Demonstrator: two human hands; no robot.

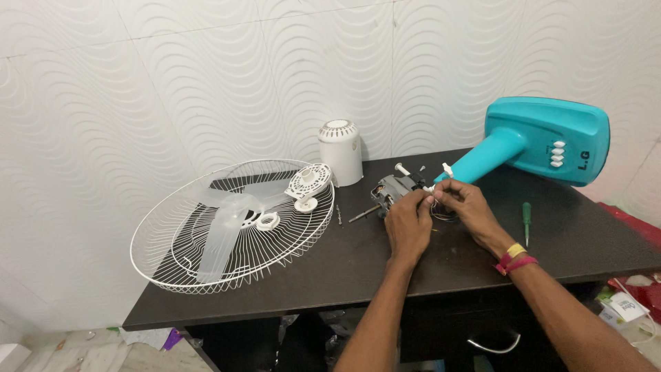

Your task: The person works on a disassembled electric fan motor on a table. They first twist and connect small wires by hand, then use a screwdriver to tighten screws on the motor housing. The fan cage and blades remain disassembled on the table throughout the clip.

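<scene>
One dark table (pixel 330 275) stands against a white wall with a wavy relief (pixel 206 76), and it bears everything else. Largest on it is one white wire fan guard (pixel 172 265), lying dished at the left end and overhanging the front edge; inside it lie one translucent fan blade (pixel 224 231), one round white hub cap (pixel 308 180) and two small white ring nuts (pixel 268 221).

One teal fan base (pixel 547 138) lies tipped on its side at the right rear, its neck slanting down to the left toward the hands. One white motor cover (pixel 341 151) stands upright near the wall.

One bare fan motor (pixel 392 189) lies just behind the hands, near the table's middle, its long axis slanting from front left to rear right, with its thin shaft pointing front left.

The left hand (pixel 407 227) rests curled against the motor's near side. The right hand (pixel 468 207), two bands on its wrist, pinches thin wires beside the motor.

One green screwdriver (pixel 527 220) lies alone to the right, handle away.
</scene>
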